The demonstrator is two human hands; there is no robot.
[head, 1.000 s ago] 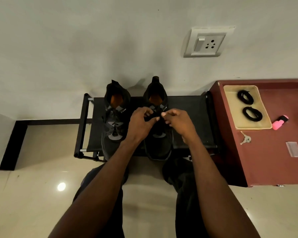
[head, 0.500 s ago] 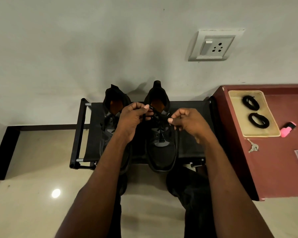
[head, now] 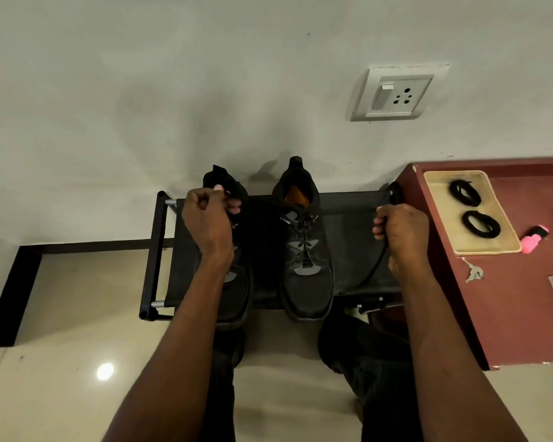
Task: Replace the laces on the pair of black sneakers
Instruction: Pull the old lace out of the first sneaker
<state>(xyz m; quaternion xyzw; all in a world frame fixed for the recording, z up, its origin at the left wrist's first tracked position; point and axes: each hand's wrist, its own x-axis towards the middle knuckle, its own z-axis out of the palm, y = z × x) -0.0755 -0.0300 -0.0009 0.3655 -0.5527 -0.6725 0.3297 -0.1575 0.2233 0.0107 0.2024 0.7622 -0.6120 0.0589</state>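
At far left we see a glossy beige tiled floor (head: pixel 61 314) with a black skirting strip (head: pixel 13 291) along the pale plastered wall (head: pixel 141 90). Next comes a low black fabric-topped metal shoe rack (head: pixel 160 250), pushed against that wall. On it stand two black mesh sneakers, toes toward us. The left sneaker (head: pixel 237 298) is mostly hidden by our left hand (head: pixel 208 218), whose fingers are curled and pinch what looks like a lace end above that shoe's collar. The right sneaker (head: pixel 304 266) sits just beside it, its black lace (head: pixel 302 237) loose across the eyelets. Our right hand (head: pixel 399 231) is fisted around a black lace strand (head: pixel 377 266) that trails down over the rack's right end. On the wall above is a white switch-and-socket plate (head: pixel 396 94). At right stands a maroon wooden cabinet (head: pixel 508 314) touching the rack; on top lie a shallow cream tray (head: pixel 441 218) holding two coiled black laces (head: pixel 479 223), a pink highlighter (head: pixel 532 239) and a small metal key (head: pixel 473 272).
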